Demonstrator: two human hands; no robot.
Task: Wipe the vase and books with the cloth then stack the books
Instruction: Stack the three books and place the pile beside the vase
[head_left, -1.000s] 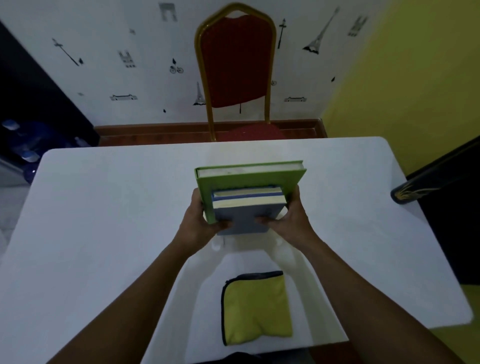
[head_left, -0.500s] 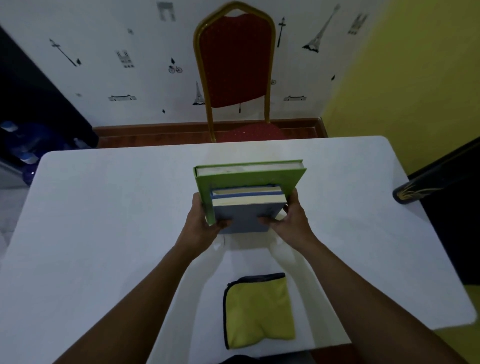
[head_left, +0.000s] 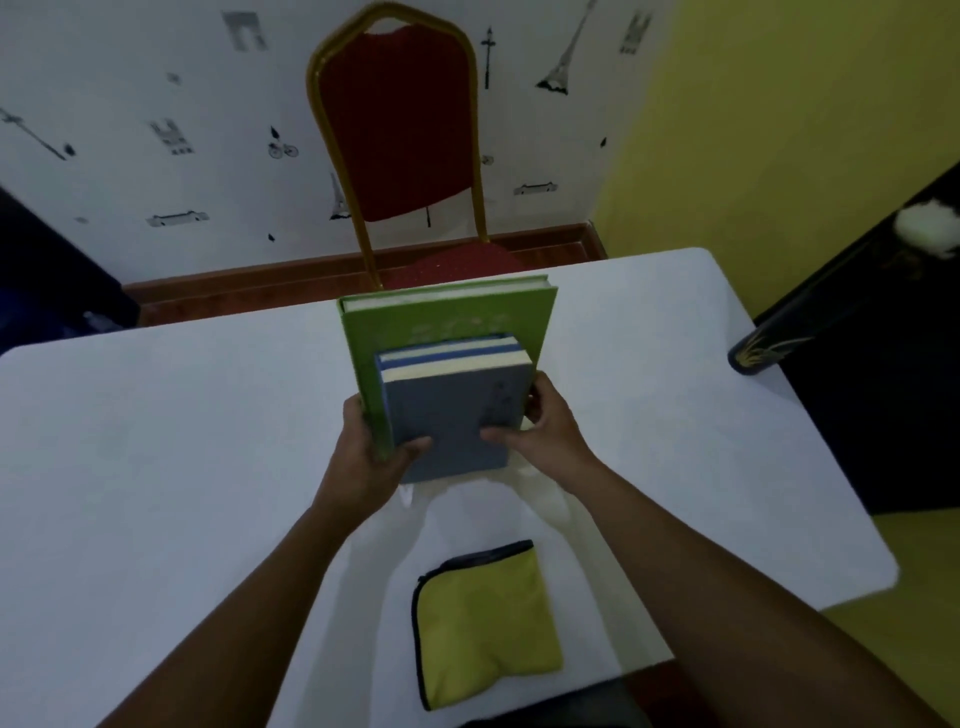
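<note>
A stack of books is held over the middle of the white table (head_left: 156, 467): a large green book (head_left: 447, 317) behind, and two smaller blue-grey books (head_left: 452, 415) in front of it. My left hand (head_left: 374, 452) grips the stack's left edge with its thumb on the front cover. My right hand (head_left: 540, 426) grips the right edge the same way. The books are tilted up towards me. A folded yellow cloth (head_left: 485, 618) with a dark trim lies flat near the table's front edge, between my forearms. A dark vase (head_left: 763, 348) with gold leaf marks lies at the right edge.
A red chair (head_left: 395, 130) with a gold frame stands behind the table's far edge, against a white patterned wall. A yellow wall is at the right. Dark furniture stands right of the table, with a white tuft (head_left: 930, 228) on it.
The stack has tipped up a little more towards me and my thumbs have shifted on the front cover. The cloth and vase have not moved.
</note>
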